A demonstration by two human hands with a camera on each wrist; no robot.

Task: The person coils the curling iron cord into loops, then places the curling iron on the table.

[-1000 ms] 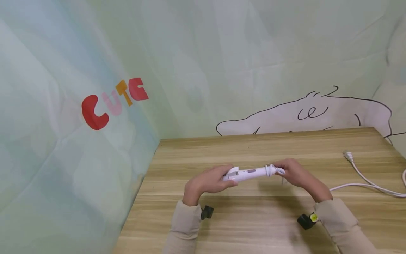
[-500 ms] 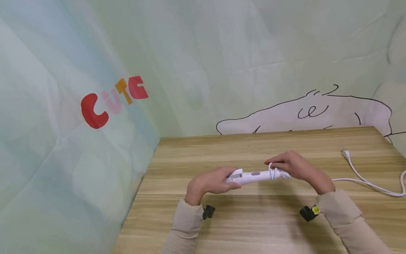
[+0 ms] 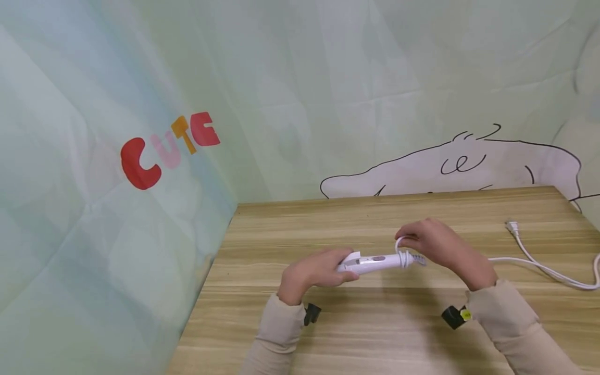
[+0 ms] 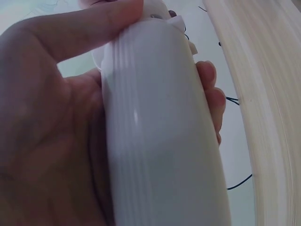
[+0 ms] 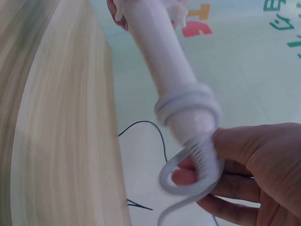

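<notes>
A white hair iron (image 3: 377, 263) with a greyish switch is held above the table, nearly level. My left hand (image 3: 321, 270) grips it at its left end. In the left wrist view its ridged white casing (image 4: 160, 117) lies between thumb and fingers. A white power cord (image 3: 403, 259) is wound in a few turns round the handle's right end, just before the coiled strain relief (image 5: 201, 160). My right hand (image 3: 433, 242) pinches the cord at the top of the handle; in the right wrist view a loose loop hangs by the fingers (image 5: 235, 188).
The cord's free length (image 3: 539, 271) lies on the wood-grain table (image 3: 300, 224) at the right, ending in a plug (image 3: 513, 227). A printed cloth backdrop (image 3: 281, 104) stands behind and to the left. A dark wrist mount (image 3: 453, 316) hangs below the right sleeve.
My right hand has moved from behind the handle's end to above it and lifts a loop of cord. The left hand has shifted slightly right with the hair iron.
</notes>
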